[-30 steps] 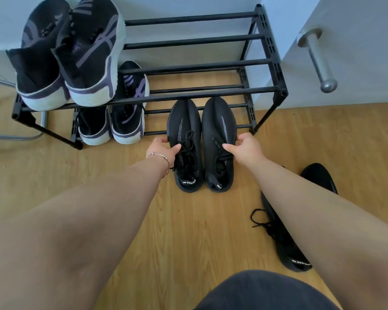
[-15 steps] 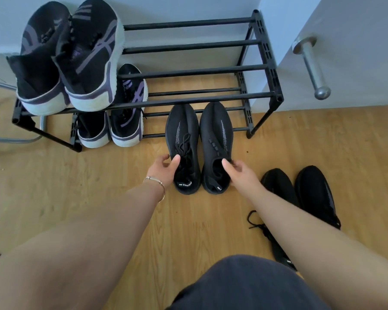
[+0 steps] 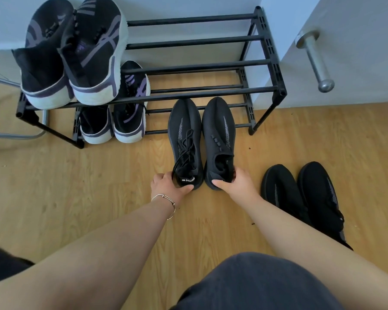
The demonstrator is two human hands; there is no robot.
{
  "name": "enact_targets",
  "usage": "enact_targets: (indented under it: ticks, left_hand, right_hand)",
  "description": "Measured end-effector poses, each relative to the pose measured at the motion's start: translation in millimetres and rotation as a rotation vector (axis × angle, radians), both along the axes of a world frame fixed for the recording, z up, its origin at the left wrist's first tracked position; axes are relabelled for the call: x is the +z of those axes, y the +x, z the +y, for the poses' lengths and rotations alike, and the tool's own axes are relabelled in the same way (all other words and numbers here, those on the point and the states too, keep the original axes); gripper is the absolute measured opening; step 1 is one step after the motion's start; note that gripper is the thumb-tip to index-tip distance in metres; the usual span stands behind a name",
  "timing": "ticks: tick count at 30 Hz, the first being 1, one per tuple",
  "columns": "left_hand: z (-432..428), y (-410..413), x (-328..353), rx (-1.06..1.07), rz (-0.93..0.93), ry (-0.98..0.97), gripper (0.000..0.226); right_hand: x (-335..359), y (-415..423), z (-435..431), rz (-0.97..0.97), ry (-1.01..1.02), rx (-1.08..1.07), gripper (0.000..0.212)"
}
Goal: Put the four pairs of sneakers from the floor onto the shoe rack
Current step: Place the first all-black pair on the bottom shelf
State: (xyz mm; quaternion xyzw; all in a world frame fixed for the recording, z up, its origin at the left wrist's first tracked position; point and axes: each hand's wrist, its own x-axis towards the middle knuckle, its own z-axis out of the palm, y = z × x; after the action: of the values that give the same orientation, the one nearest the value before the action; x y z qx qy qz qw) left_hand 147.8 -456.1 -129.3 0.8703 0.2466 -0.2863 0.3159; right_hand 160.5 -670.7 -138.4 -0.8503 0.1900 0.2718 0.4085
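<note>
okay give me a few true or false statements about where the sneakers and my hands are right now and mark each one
1. A purple-striped pair sits on the rack's top shelf. True.
2. The lower shelf holds no shoes. False: another purple-striped pair sits there, at its left end.
3. The left hand grips the heel of the laced black sneaker. True.
4. The right hand rests flat on the floor. False: it holds the heel of the other black sneaker.
5. A black pair waits on the floor, right of the arms. True.

light wood floor [image 3: 81, 193]; pale wall [image 3: 188, 5]; white door [image 3: 356, 23] with metal handle [image 3: 316, 61]; chrome tube frame [image 3: 14, 136] at left.
</note>
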Motion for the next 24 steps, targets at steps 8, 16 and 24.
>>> enact_targets:
  ticks: [8,16,24]
  left_hand:
    - [-5.9,6.7,2.5,0.21,-0.023,-0.223,0.065]
    - [-1.1,25.9,4.6,0.309,-0.085,-0.301,0.062]
    - [-4.4,77.6,21.5,0.271,-0.165,-0.29,0.061]
  right_hand:
    - [-0.4,3.7,8.3,-0.028,0.035,-0.136,0.065]
    - [11.3,18.5,12.5,-0.076,0.063,-0.145,0.064]
    - [37.6,76.5,12.6,-0.195,0.046,-0.063,0.044]
